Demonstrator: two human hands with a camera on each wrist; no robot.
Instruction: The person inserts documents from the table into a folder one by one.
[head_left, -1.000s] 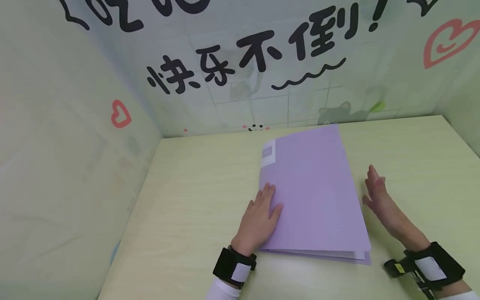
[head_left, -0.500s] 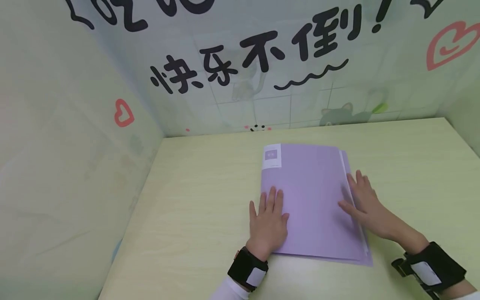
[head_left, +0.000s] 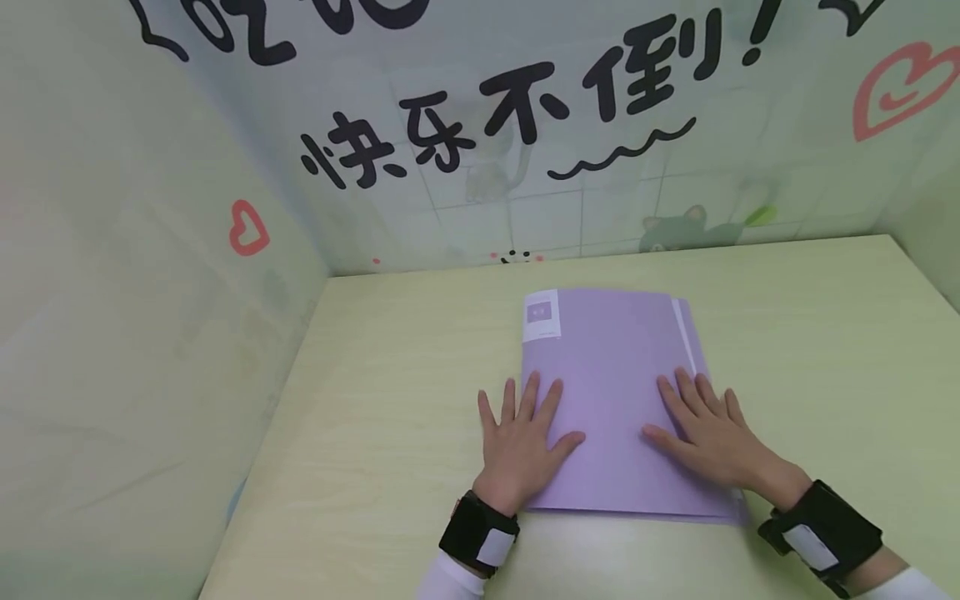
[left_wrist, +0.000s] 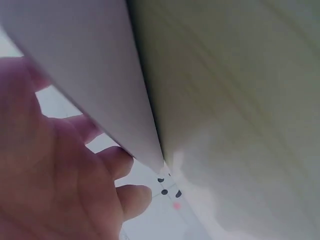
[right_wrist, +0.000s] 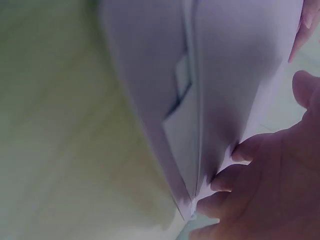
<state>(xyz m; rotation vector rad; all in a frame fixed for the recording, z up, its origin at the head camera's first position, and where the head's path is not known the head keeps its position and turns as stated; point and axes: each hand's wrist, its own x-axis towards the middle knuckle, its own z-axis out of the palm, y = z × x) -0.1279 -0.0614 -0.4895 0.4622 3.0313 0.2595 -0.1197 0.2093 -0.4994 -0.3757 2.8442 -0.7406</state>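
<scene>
A closed purple folder [head_left: 607,358] lies on the pale wooden table, a white label [head_left: 542,315] at its upper left corner. My left hand [head_left: 517,454] is spread over its left edge, fingers straight, with the outer ones reaching past the spine. On the right part of the cover rests my right hand [head_left: 708,437], fingers extended and spread. In the right wrist view, light sheets [right_wrist: 187,135] show between the covers along the folder's right edge. The left wrist view shows the spine side [left_wrist: 95,75] standing a little above the table, with fingers along its upper edge.
The wooden table [head_left: 405,375] extends on both sides of the folder. Behind it stands a pale wall sheet [head_left: 465,192] printed with black characters and hearts. Another pale sheet [head_left: 135,333] borders the table's left side. Black straps hold a camera on each wrist.
The raised front cover has come down flat. My right hand has moved left from beside the folder onto its cover. My left hand has spread its fingers at the left edge.
</scene>
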